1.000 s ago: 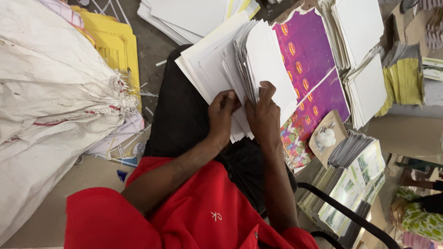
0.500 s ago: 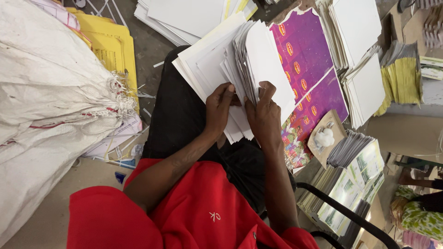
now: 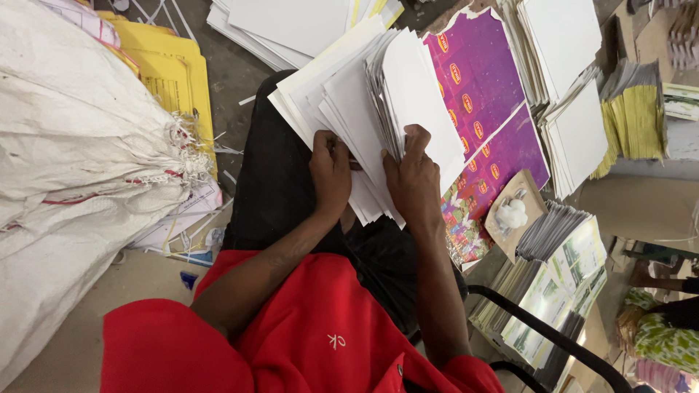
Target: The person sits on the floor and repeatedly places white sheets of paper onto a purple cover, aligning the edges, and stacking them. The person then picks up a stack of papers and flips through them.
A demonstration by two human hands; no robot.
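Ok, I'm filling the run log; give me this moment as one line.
left hand: grips white sheet stack | right hand: thumb parts sheets | stack: on lap, fanned | right of it: purple printed sheets

Card sheets (image 3: pixel 349 94): plain white, fanned stack.
Printed sheets (image 3: pixel 480 94): purple, scattered orange-yellow ovals.
Folders (image 3: pixel 171 73): bright yellow.
Sacks (image 3: pixel 80 160): off-white woven, thin red stripe.
Shirt (image 3: pixel 306 335): red, small white mark.
Trousers (image 3: pixel 277 175): black.
Bundled leaflets (image 3: pixel 633 116): yellow-green.
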